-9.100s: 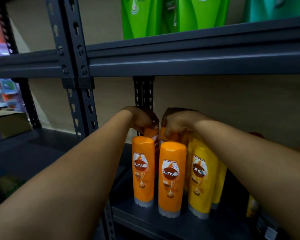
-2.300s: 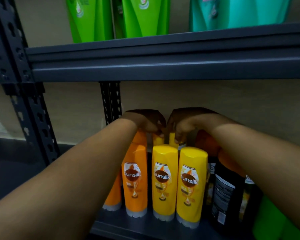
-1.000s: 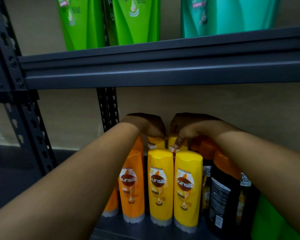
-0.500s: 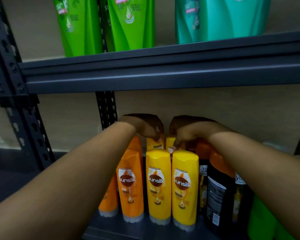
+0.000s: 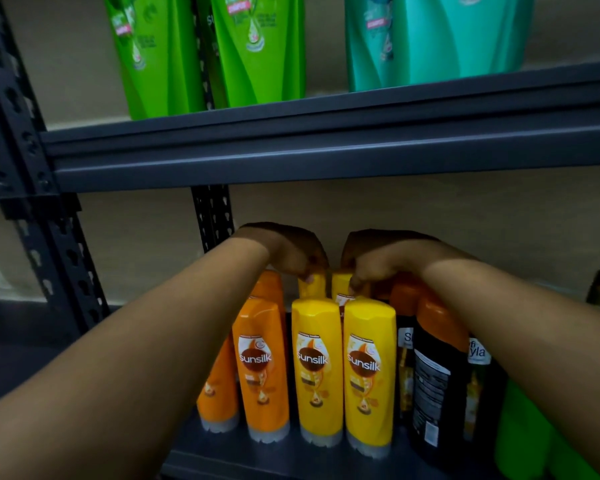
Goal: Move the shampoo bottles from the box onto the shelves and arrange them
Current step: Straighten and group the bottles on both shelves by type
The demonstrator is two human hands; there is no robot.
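Unmoved: hands | left hand (image 5: 288,252) grips rear yellow bottle (image 5: 312,285) | right hand (image 5: 378,261) grips its neighbour (image 5: 342,282)

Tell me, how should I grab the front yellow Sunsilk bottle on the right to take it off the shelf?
Grip the yellow Sunsilk bottle around its upper body, coming straight in from the front. It stands upright at the shelf edge, with another yellow bottle tight on one side and a black bottle on the other, so the sides are probably hard to reach; pinch front and back instead.
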